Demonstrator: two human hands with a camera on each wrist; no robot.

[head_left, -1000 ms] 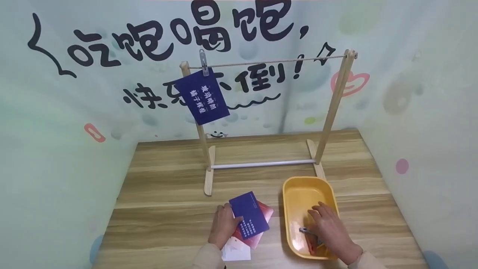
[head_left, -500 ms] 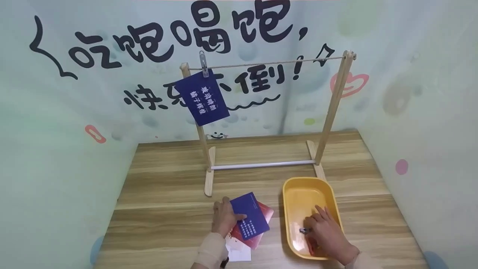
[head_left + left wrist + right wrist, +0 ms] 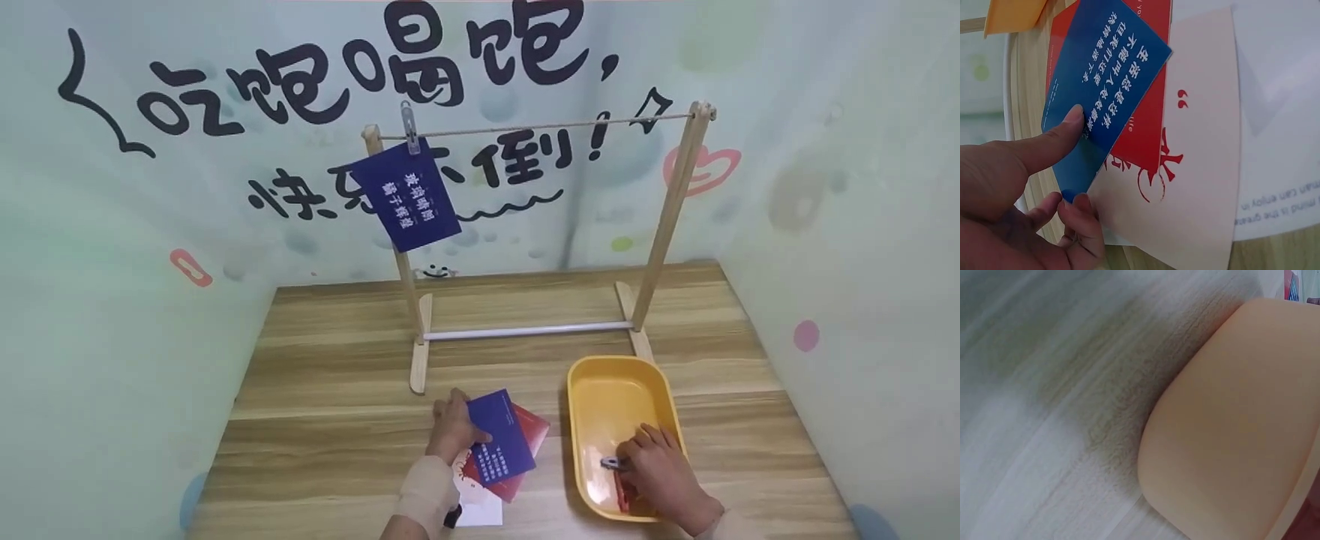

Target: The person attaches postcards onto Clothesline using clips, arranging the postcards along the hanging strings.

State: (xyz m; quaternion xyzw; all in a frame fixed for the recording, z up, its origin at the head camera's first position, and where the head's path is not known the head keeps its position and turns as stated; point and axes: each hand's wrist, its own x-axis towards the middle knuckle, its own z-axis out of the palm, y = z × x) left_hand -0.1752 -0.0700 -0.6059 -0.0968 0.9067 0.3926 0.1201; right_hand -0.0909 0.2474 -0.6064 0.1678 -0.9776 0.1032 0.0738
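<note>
My left hand (image 3: 454, 429) pinches the left edge of a blue card (image 3: 501, 439) with white writing, thumb on top and fingertips curled at its edge. Beneath the blue card lie a red card (image 3: 1145, 121) and a pale card with red lettering (image 3: 1202, 146), and under these a white sheet (image 3: 481, 508). Inside the yellow tray (image 3: 600, 375) is my right hand (image 3: 661, 466), its fingers bent down near a silver clip (image 3: 611, 463) and a red clip (image 3: 622, 495). I cannot tell whether those fingers hold anything, since the fingertips are hidden behind the hand.
Behind the cards stands a wooden frame (image 3: 670, 225) with a string (image 3: 540, 127) across its top and a white rod (image 3: 529, 330) low down. From the string's left end hangs another blue card (image 3: 409, 199) by a clear clip (image 3: 409, 129). Printed walls enclose the wooden table (image 3: 322, 375).
My left hand has shifted slightly up and right, and the blue card has moved a little left across the red one. My right fingers have drawn down deeper among the clips.
</note>
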